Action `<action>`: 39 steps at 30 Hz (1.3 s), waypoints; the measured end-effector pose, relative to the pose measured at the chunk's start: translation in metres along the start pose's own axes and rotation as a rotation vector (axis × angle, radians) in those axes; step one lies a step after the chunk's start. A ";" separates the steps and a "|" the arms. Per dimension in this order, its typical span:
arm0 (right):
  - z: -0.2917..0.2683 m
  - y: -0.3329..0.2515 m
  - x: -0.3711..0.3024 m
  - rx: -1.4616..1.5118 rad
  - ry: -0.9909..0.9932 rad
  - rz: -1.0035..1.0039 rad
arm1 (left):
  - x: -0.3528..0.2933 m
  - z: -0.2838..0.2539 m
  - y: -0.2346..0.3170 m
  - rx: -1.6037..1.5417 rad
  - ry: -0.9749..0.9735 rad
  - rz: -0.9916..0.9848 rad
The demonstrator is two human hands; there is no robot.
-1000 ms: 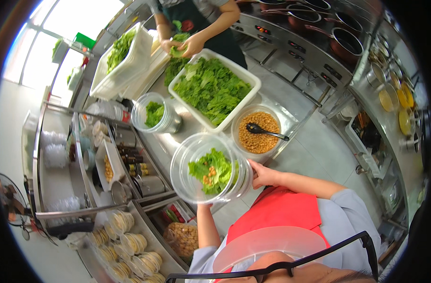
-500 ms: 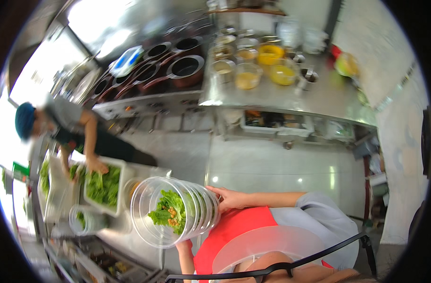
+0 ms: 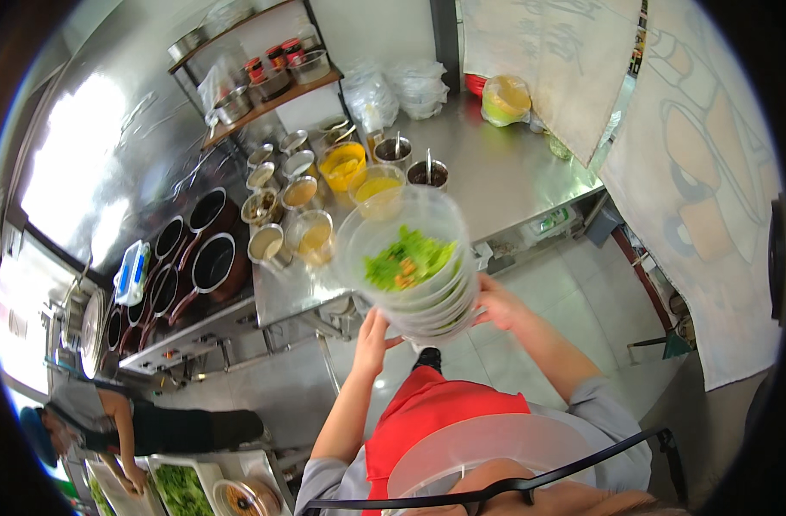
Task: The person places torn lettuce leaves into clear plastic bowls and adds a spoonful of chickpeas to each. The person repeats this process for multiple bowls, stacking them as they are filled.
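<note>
A tall stack of clear plastic bowls (image 3: pixel 352 265) is held up in front of me, slightly blurred. In its top bowl lies green lettuce (image 3: pixel 423 258) with small tan bits (image 3: pixel 406 273) on it. My left hand (image 3: pixel 373 346) supports the stack low on its left side, fingers pointing up along it. My right hand (image 3: pixel 500 306) grips the right side, its fingertips partly hidden behind the bowls.
Beyond the stack, a steel counter (image 3: pixel 496 185) carries several containers of sauces, including a yellow tub (image 3: pixel 341 166). Dark saucepans (image 3: pixel 214 262) stand on the stove at left. At lower left, a person (image 3: pixel 122 421) reaches into a white tray (image 3: pixel 205 492) of greens.
I have turned right, from the greens table toward the steel counter. The bowl stack now stands more upright between both my hands, and my left hand has come into clearer view.
</note>
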State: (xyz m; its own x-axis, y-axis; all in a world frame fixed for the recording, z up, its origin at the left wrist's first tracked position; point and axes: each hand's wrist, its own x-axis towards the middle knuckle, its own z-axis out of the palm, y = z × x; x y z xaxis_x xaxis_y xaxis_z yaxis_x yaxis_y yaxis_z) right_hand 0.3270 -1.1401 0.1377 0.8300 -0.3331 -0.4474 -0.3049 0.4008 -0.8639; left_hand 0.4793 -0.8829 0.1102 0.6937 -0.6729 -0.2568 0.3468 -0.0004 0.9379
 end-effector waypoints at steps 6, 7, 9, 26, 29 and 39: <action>-0.108 -0.094 0.106 0.101 0.234 -0.098 | 0.180 0.073 0.059 0.018 -0.145 0.037; -0.123 -0.110 0.123 0.119 0.286 -0.089 | 0.199 0.079 0.077 0.100 -0.166 0.047; -0.155 -0.141 0.161 0.127 0.315 -0.116 | 0.233 0.091 0.124 0.082 -0.194 0.338; -0.354 -0.267 0.601 0.367 0.498 -0.223 | 0.324 0.243 0.405 0.152 -0.444 1.164; -0.370 -0.292 0.668 0.325 0.644 -0.255 | 0.352 0.257 0.406 0.156 -0.324 1.175; -0.430 -0.343 0.838 0.179 0.986 -0.765 | 0.325 0.236 0.316 0.335 0.311 0.795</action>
State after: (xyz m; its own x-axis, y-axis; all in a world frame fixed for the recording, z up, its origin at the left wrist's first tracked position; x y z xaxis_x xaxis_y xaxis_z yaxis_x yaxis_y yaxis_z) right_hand 0.9257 -1.9240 -0.0403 0.0420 -0.9937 0.1040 0.2300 -0.0916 -0.9689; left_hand 0.6650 -1.2764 0.3787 0.8056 -0.3373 0.4871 -0.4725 0.1303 0.8716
